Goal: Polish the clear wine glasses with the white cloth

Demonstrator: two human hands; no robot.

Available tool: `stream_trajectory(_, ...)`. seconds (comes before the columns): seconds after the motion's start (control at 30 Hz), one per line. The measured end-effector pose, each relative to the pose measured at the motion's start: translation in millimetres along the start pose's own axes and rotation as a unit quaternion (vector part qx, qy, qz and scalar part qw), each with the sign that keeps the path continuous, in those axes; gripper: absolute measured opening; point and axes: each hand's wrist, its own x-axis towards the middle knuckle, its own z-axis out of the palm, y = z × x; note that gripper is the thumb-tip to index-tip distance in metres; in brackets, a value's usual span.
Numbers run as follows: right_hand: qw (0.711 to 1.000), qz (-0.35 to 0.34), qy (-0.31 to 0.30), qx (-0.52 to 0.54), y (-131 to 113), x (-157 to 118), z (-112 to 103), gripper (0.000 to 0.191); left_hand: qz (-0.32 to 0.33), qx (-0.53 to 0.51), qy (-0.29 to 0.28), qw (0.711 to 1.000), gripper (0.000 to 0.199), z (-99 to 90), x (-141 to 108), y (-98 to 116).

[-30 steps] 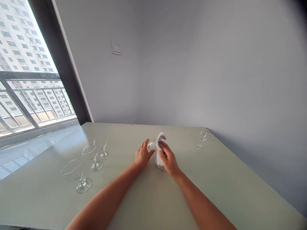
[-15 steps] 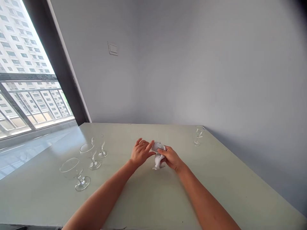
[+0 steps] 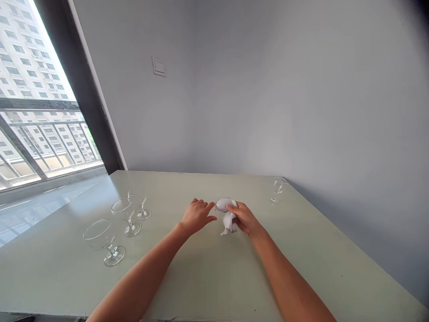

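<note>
A stemmed glass [image 3: 224, 205] is tilted onto its side above the table, with a white cloth [image 3: 229, 222] pressed around its right end and hanging below. My right hand [image 3: 244, 218] is closed on both the glass and the cloth, the thumb lying across the glass. At the glass's left end is my left hand [image 3: 197, 215], its thumb and index finger apart and the index fingertip at or touching the glass. Its other fingers are partly hidden.
On the left stand three stemmed glasses: a near one [image 3: 114, 256], a middle one [image 3: 132, 229] and a far one [image 3: 144, 214]. A small stemmed glass [image 3: 278, 190] is near the far right edge of the pale table [image 3: 214, 281]. Walls border the back and right.
The glass and cloth have shifted slightly right with my right hand, and the glass has turned. My left thumb and index finger have come away from around its left side to its end.
</note>
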Motion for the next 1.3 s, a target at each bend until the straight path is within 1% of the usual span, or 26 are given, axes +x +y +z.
stream_trajectory(0.03, 1.000, 0.004, -0.017, -0.012, -1, -1, 1, 0.035, 0.001, 0.008, 0.010, 1.000, 0.043, 0.5, 0, -2)
stream_trajectory(0.07, 0.998, 0.006, -0.046, -0.037, -4, -4, 1, 0.035, -0.007, -0.016, -0.008, 1.000, 0.040, 0.1, 0, -5)
stream_trajectory(0.13, 0.987, 0.009, -0.117, -0.109, -14, -11, 1, 0.033, -0.026, -0.134, -0.121, 0.983, 0.040, -2.7, 0, -11)
stream_trajectory(0.17, 0.978, 0.012, -0.152, -0.142, -19, -15, 0, 0.030, -0.032, -0.208, -0.198, 0.957, 0.043, -4.4, 0, -14)
stream_trajectory(0.23, 0.961, 0.016, -0.202, -0.185, -27, -20, -4, 0.022, -0.039, -0.332, -0.324, 0.885, 0.048, -7.2, 1, -19)
stream_trajectory(0.27, 0.956, 0.015, -0.214, -0.199, -29, -21, -7, 0.020, -0.041, -0.372, -0.358, 0.855, 0.049, -7.8, 2, -21)
stream_trajectory(0.3, 0.954, 0.010, -0.213, -0.211, -30, -21, -10, 0.019, -0.043, -0.397, -0.370, 0.838, 0.049, -8.0, 3, -22)
stream_trajectory(0.33, 0.954, 0.001, -0.199, -0.223, -29, -19, -15, 0.019, -0.047, -0.411, -0.364, 0.834, 0.048, -7.7, 4, -23)
stream_trajectory(0.4, 0.961, -0.028, -0.129, -0.243, -24, -13, -24, 0.022, -0.055, -0.411, -0.324, 0.850, 0.044, -6.3, 6, -25)
stream_trajectory(0.47, 0.962, -0.069, -0.021, -0.264, -17, -5, -31, 0.028, -0.073, -0.389, -0.265, 0.879, 0.041, -4.6, 8, -27)
stream_trajectory(0.5, 0.955, -0.096, 0.051, -0.277, -13, -2, -33, 0.031, -0.086, -0.372, -0.230, 0.895, 0.041, -3.8, 8, -30)
stream_trajectory(0.57, 0.913, -0.164, 0.208, -0.312, -8, 3, -30, 0.037, -0.123, -0.315, -0.156, 0.928, 0.042, -2.2, 8, -35)
stream_trajectory(0.6, 0.880, -0.202, 0.267, -0.337, -6, 4, -25, 0.038, -0.143, -0.274, -0.119, 0.944, 0.044, -1.4, 8, -37)
stream_trajectory(0.63, 0.845, -0.241, 0.301, -0.371, -5, 4, -18, 0.039, -0.161, -0.232, -0.088, 0.955, 0.045, -0.5, 8, -38)
stream_trajectory(0.67, 0.811, -0.280, 0.303, -0.415, -4, 3, -10, 0.039, -0.173, -0.193, -0.066, 0.963, 0.045, 0.6, 8, -39)
stream_trajectory(0.7, 0.781, -0.314, 0.273, -0.465, -3, 2, 0, 0.040, -0.181, -0.161, -0.051, 0.969, 0.045, 2.0, 8, -38)
stream_trajectory(0.77, 0.734, -0.351, 0.165, -0.558, 0, -2, 18, 0.038, -0.180, -0.120, -0.038, 0.976, 0.038, 5.7, 7, -32)
stream_trajectory(0.83, 0.715, -0.344, 0.091, -0.602, 3, -3, 31, 0.033, -0.115, -0.054, -0.024, 0.992, 0.030, 10.1, 4, -22)
stream_trajectory(0.9, 0.741, -0.303, 0.091, -0.592, 5, -2, 33, 0.031, 0.007, 0.050, -0.007, 0.999, 0.026, 13.9, 1, -11)
stream_trajectory(0.97, 0.806, -0.233, 0.132, -0.528, 5, 1, 24, 0.030, 0.122, 0.146, 0.002, 0.982, 0.024, 16.8, -2, -4)
stream_trajectory(1.07, 0.932, -0.108, 0.167, -0.304, 6, 7, 3, 0.032, 0.173, 0.202, 0.022, 0.964, 0.030, 22.0, -4, 1)
stream_trajectory(1.1, 0.960, -0.077, 0.175, -0.205, 7, 10, -2, 0.033, 0.168, 0.205, 0.032, 0.964, 0.035, 24.7, -4, 1)
stream_trajectory(1.13, 0.975, -0.056, 0.188, -0.107, 10, 12, -6, 0.034, 0.153, 0.203, 0.043, 0.966, 0.038, 28.0, -4, 1)
stream_trajectory(1.17, 0.977, -0.045, 0.209, -0.018, 12, 15, -6, 0.033, 0.131, 0.196, 0.053, 0.970, 0.041, 31.7, -3, 1)
stream_trajectory(1.23, 0.958, -0.037, 0.259, 0.115, 19, 20, -1, 0.032, 0.081, 0.174, 0.067, 0.979, 0.042, 39.4, -3, 1)
stream_trajectory(1.3, 0.935, -0.045, 0.293, 0.194, 26, 23, 12, 0.032, 0.037, 0.140, 0.083, 0.986, 0.042, 45.6, -3, 2)
